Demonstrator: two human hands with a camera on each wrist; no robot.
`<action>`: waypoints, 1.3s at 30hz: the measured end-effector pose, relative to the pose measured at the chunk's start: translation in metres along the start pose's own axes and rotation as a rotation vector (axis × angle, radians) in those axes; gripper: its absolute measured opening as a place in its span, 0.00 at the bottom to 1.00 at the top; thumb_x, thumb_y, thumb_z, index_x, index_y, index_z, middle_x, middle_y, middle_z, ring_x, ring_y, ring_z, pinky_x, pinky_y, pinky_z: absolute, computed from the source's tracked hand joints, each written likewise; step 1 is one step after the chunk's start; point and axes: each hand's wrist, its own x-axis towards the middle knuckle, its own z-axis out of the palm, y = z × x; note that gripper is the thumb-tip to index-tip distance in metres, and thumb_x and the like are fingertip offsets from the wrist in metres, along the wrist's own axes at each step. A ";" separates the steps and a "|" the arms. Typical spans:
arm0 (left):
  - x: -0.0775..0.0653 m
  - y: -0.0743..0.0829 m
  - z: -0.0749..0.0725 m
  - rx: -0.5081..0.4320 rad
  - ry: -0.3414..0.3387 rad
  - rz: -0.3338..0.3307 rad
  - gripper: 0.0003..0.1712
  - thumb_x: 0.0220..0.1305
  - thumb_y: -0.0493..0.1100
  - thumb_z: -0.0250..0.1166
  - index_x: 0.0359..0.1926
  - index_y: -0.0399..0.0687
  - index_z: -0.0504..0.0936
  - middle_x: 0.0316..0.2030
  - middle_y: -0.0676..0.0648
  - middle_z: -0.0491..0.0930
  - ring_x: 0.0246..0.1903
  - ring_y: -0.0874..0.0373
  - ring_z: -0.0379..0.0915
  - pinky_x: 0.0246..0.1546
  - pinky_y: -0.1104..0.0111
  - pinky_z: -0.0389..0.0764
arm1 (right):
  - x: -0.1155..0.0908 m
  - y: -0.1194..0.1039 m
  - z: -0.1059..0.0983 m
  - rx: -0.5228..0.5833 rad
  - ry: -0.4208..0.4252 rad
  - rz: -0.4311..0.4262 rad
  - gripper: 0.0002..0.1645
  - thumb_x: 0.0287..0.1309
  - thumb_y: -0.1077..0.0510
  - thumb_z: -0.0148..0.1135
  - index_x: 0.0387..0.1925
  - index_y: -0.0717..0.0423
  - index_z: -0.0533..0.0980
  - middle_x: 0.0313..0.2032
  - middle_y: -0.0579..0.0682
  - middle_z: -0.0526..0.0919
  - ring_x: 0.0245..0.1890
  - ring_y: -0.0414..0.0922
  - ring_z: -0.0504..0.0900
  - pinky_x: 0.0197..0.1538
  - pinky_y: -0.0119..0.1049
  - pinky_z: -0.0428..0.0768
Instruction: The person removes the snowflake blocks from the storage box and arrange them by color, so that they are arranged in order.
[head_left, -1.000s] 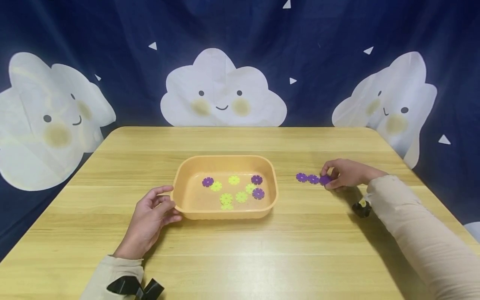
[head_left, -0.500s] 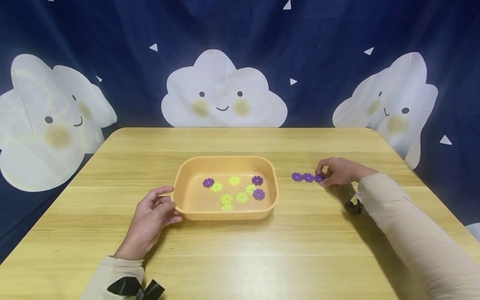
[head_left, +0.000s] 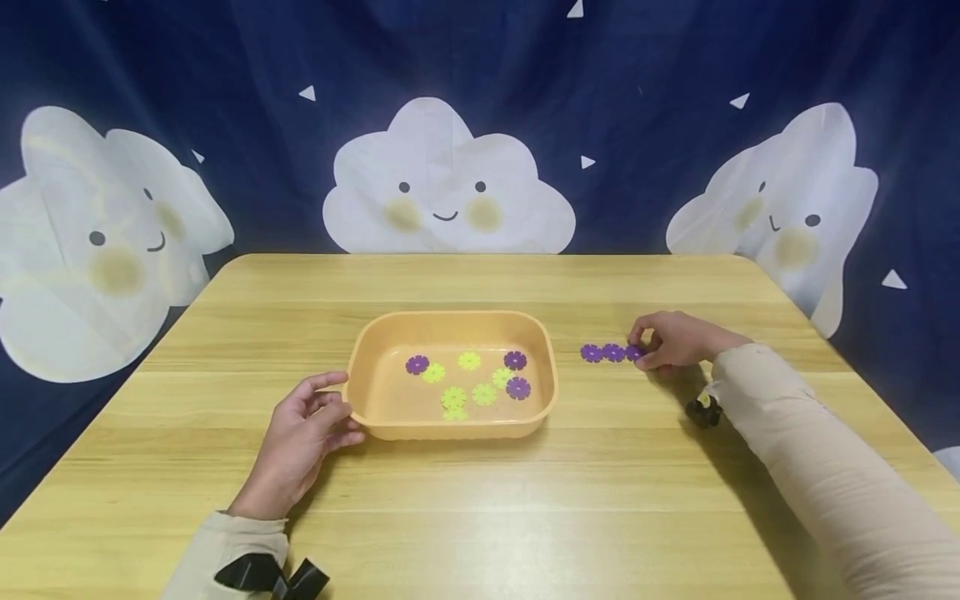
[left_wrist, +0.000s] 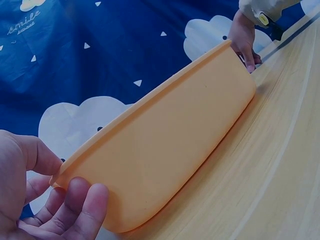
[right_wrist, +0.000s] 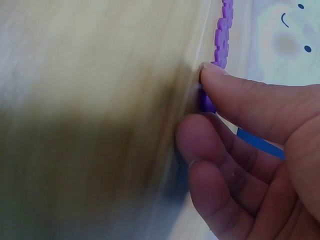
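Note:
My left hand [head_left: 295,437] holds the left end of a yellow-orange plastic basin [head_left: 457,431]. In the left wrist view, its thumb and fingertips pinch the rim of the basin [left_wrist: 165,135]. Right of the basin, a row of linked purple snowflake discs [head_left: 613,352] lies close over the table. My right hand [head_left: 681,340] pinches the rightmost disc between thumb and fingers, which partly hide it. Seen edge-on in the right wrist view, the purple disc chain [right_wrist: 221,42] extends beyond the thumb tip.
Inside the basin lie several yellow-green snowflake discs [head_left: 484,394] and some purple ones, including a purple disc [head_left: 517,388] by the right wall. The wooden table [head_left: 480,517] ends at a dark blue curtain [head_left: 637,83] with printed clouds.
My right hand has moved slightly left toward the basin, taking the purple disc row with it; the row now looks straighter. The left hand and basin stay in place.

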 end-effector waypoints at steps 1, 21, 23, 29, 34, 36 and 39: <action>0.000 0.000 0.000 0.000 0.000 -0.001 0.25 0.66 0.26 0.53 0.63 0.34 0.62 0.34 0.48 0.67 0.29 0.58 0.76 0.33 0.66 0.86 | 0.000 0.000 0.000 -0.002 0.000 0.006 0.17 0.56 0.64 0.67 0.46 0.64 0.74 0.29 0.50 0.82 0.24 0.43 0.79 0.28 0.35 0.80; 0.000 0.000 0.002 -0.002 0.010 -0.006 0.24 0.65 0.25 0.53 0.62 0.35 0.62 0.34 0.47 0.68 0.28 0.59 0.76 0.32 0.67 0.85 | 0.013 -0.030 -0.004 -0.011 -0.018 0.002 0.18 0.63 0.57 0.63 0.50 0.62 0.73 0.26 0.51 0.82 0.22 0.46 0.82 0.32 0.37 0.81; 0.000 0.000 0.002 0.000 0.009 -0.006 0.25 0.65 0.26 0.53 0.62 0.35 0.62 0.35 0.47 0.68 0.28 0.59 0.76 0.33 0.67 0.86 | 0.016 -0.035 -0.005 -0.022 -0.020 -0.005 0.18 0.63 0.57 0.63 0.51 0.62 0.72 0.25 0.51 0.82 0.21 0.46 0.82 0.31 0.37 0.80; 0.000 0.000 0.001 0.003 0.005 -0.004 0.25 0.65 0.26 0.54 0.62 0.35 0.62 0.35 0.47 0.67 0.29 0.58 0.76 0.33 0.66 0.86 | 0.024 -0.051 -0.007 -0.020 -0.015 -0.056 0.19 0.63 0.58 0.62 0.51 0.64 0.72 0.26 0.52 0.84 0.23 0.47 0.82 0.29 0.37 0.80; 0.000 -0.001 0.000 0.000 0.001 -0.002 0.25 0.66 0.26 0.54 0.62 0.35 0.62 0.35 0.48 0.67 0.29 0.58 0.76 0.33 0.66 0.86 | 0.032 -0.062 -0.007 -0.050 0.019 -0.107 0.17 0.63 0.59 0.62 0.50 0.64 0.73 0.27 0.52 0.85 0.25 0.46 0.83 0.32 0.37 0.81; 0.000 -0.001 0.000 -0.003 -0.001 0.000 0.25 0.65 0.26 0.54 0.62 0.35 0.62 0.35 0.48 0.68 0.29 0.58 0.76 0.33 0.66 0.86 | 0.035 -0.065 -0.007 -0.054 0.036 -0.125 0.16 0.63 0.60 0.61 0.49 0.65 0.73 0.28 0.52 0.85 0.26 0.46 0.83 0.33 0.37 0.81; 0.000 -0.001 0.000 -0.009 -0.001 0.002 0.25 0.65 0.26 0.54 0.62 0.35 0.62 0.35 0.48 0.68 0.28 0.58 0.77 0.33 0.66 0.86 | 0.039 -0.071 -0.006 -0.046 0.054 -0.149 0.14 0.64 0.62 0.58 0.50 0.65 0.73 0.28 0.53 0.85 0.26 0.47 0.84 0.33 0.38 0.81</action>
